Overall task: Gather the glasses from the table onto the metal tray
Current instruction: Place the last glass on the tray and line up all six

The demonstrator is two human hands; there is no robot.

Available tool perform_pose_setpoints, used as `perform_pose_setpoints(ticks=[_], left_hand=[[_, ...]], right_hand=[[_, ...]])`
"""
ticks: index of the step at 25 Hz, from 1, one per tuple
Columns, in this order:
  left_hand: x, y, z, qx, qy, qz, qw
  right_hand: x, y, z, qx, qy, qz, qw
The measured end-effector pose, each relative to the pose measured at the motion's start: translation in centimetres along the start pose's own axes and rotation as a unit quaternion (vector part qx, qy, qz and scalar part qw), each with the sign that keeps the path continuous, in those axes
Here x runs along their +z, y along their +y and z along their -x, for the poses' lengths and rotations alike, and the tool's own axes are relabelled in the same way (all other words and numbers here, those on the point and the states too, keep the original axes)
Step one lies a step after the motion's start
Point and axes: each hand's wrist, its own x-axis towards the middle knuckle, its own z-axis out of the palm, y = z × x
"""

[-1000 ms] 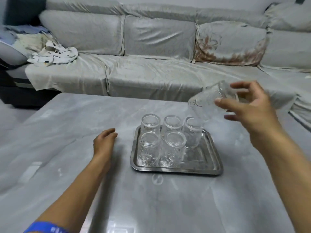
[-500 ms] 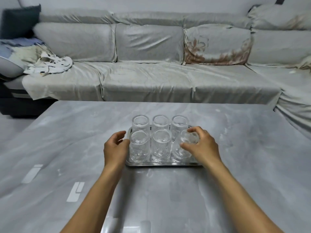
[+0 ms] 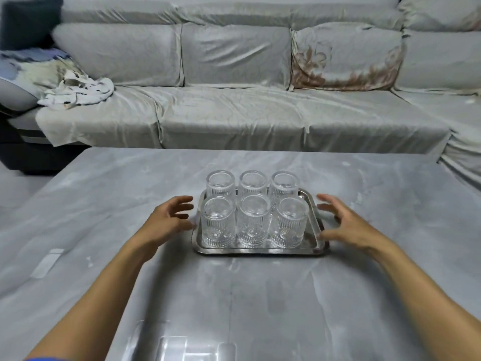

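Several clear ribbed glasses (image 3: 253, 220) stand upside down in two rows of three on the metal tray (image 3: 260, 250), which rests in the middle of the grey marble table (image 3: 104, 217). My left hand (image 3: 169, 220) hovers just off the tray's left edge with its fingers spread. On the other side my right hand (image 3: 343, 222) is open too, its thumb close to the tray's right rim. Neither hand holds anything.
A long grey covered sofa (image 3: 234, 113) runs behind the table and turns the corner at the right. Crumpled cloth (image 3: 78, 92) lies on its left seat. The table's far edge is a short way beyond the tray.
My right hand brought the last glass down onto the tray's front right spot and let go. Both hands have since drawn apart to the tray's two sides.
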Motion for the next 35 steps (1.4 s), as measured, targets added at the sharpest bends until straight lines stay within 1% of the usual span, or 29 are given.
perform_pose_setpoints(ticks=[2,4,7,10,12,15,17,20,21,22,23,24,25,26,27,29,31,33,35], left_hand=[[0.5,-0.2,-1.2,0.007,-0.089,-0.03,0.996],[0.3,-0.2,-2.1,-0.004,-0.144,-0.051,0.988],[0.0,-0.4,-2.9,0.013,-0.186,-0.096,0.978],[0.4,-0.3,-3.2,0.027,-0.199,-0.112,0.973],[0.6,-0.4,-3.0,0.028,-0.194,-0.092,0.976],[0.7,-0.3,-2.8,0.037,-0.176,-0.085,0.98],[0.8,-0.2,-2.5,0.037,-0.169,-0.084,0.981],[0.8,0.2,-2.0,0.03,-0.167,-0.073,0.983],[0.7,0.6,-1.9,0.034,-0.154,-0.069,0.985],[0.7,1.2,-1.9,0.047,-0.118,-0.065,0.99],[0.5,2.1,-2.1,0.071,-0.055,-0.057,0.994],[0.5,3.3,-2.3,0.104,0.015,-0.046,0.993],[0.7,4.5,-2.4,0.141,0.068,-0.041,0.987],[1.0,5.5,-2.6,0.176,0.094,-0.06,0.978],[1.5,6.3,-2.6,0.203,0.093,-0.106,0.969],[2.7,6.6,-2.7,0.217,0.052,-0.221,0.949],[3.5,5.9,-2.7,0.187,0.019,-0.294,0.937],[3.6,5.2,-2.7,0.176,0.018,-0.311,0.934],[3.4,4.9,-2.8,0.181,0.024,-0.298,0.937]], right_hand=[[1.0,1.0,-1.0,0.004,-0.081,0.034,0.996],[1.2,0.7,-2.2,0.01,-0.118,0.048,0.992],[1.0,0.6,-3.6,0.005,-0.132,0.045,0.99],[1.2,0.6,-4.3,-0.001,-0.145,0.037,0.989],[1.2,0.9,-4.5,0.001,-0.146,0.025,0.989],[1.3,1.3,-4.8,-0.01,-0.123,0.025,0.992],[1.6,1.8,-4.8,-0.01,-0.107,0.038,0.994],[1.6,2.0,-4.3,-0.001,-0.117,0.07,0.991],[1.1,1.5,-4.2,-0.007,-0.103,0.087,0.991],[0.6,0.8,-4.1,-0.019,-0.054,0.102,0.993],[0.0,-0.4,-4.1,-0.042,0.034,0.117,0.992],[-0.5,-1.9,-4.1,-0.078,0.139,0.132,0.978],[-0.4,-3.6,-4.0,-0.121,0.225,0.14,0.957],[0.1,-5.4,-4.1,-0.165,0.264,0.14,0.94],[1.1,-7.0,-4.0,-0.202,0.255,0.145,0.935],[3.9,-8.9,-4.0,-0.236,0.188,0.215,0.929],[6.4,-8.9,-4.3,-0.209,0.149,0.298,0.92],[7.6,-8.7,-4.4,-0.169,0.122,0.323,0.923],[8.2,-8.7,-4.8,-0.162,0.102,0.316,0.929]])
